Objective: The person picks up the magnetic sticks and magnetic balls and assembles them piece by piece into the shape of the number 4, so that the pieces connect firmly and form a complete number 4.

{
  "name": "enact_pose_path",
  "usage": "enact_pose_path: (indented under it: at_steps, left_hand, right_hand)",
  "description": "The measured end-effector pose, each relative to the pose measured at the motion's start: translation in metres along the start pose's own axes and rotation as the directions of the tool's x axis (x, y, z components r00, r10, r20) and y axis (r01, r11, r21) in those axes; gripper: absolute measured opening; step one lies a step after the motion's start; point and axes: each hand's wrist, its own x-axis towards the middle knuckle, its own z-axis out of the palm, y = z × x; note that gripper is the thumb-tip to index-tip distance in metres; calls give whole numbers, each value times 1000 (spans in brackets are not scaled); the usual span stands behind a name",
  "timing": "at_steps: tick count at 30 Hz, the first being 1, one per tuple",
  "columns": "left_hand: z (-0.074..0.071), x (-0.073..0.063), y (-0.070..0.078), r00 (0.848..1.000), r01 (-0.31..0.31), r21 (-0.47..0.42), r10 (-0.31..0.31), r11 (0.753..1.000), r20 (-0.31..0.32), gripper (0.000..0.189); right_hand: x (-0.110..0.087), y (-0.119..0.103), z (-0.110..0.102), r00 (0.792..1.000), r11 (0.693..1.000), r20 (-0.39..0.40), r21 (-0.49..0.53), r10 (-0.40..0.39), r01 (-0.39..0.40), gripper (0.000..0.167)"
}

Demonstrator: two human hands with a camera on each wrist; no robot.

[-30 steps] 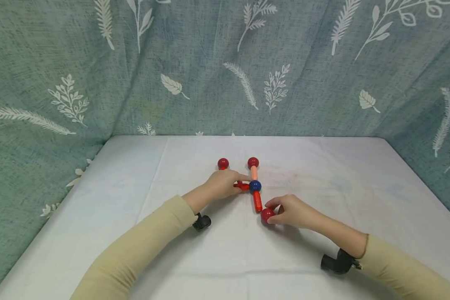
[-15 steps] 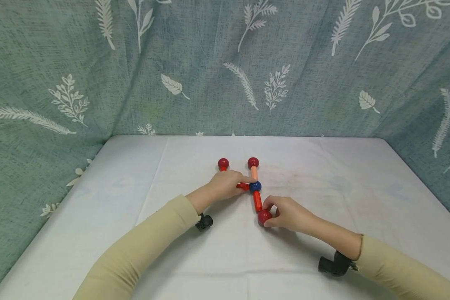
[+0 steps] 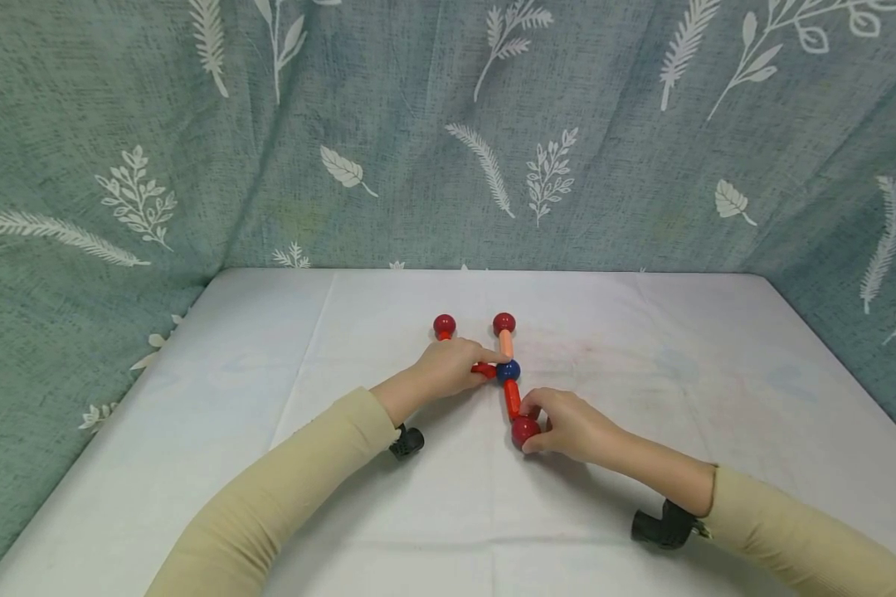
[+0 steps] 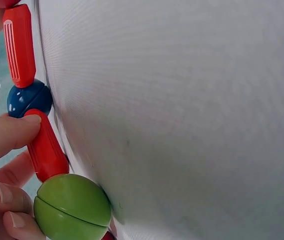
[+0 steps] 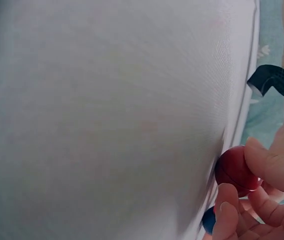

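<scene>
On the white-covered table lies a toy of balls and rods. My left hand grips a red rod between thumb and fingers; this rod joins a blue ball to a green ball, which the hand hides in the head view. A second red rod runs from the blue ball toward me. At its near end my right hand pinches a dark red ball between thumb and fingers, ball and rod end meeting. From the blue ball's far side a peach rod leads to another red ball.
A further red ball with a bit of red rod shows behind the left hand. Black wrist cameras hang under both forearms, the right one close over the cloth. A green leaf-patterned curtain stands behind the table.
My right hand has moved slightly left, bringing its red ball up against the near end of the red rod. The left hand has shifted a little right, toward the blue ball.
</scene>
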Motion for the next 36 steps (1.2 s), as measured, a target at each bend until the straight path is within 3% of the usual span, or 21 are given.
enact_pose_path:
  at_steps: [15, 24, 36]
  left_hand:
    - [0, 1, -1, 1000, 11, 1, -11, 1000, 13, 46]
    - [0, 1, -1, 1000, 12, -1, -12, 1000, 17, 46]
    - [0, 0, -2, 1000, 11, 3, -11, 1000, 16, 46]
  right_hand:
    - [2, 0, 2, 1000, 999, 2, -36, -28, 28, 37]
    - [6, -1, 2, 996, 993, 23, -74, -87, 89, 36]
    - [9, -9, 5, 998, 992, 23, -116, -52, 54, 40]
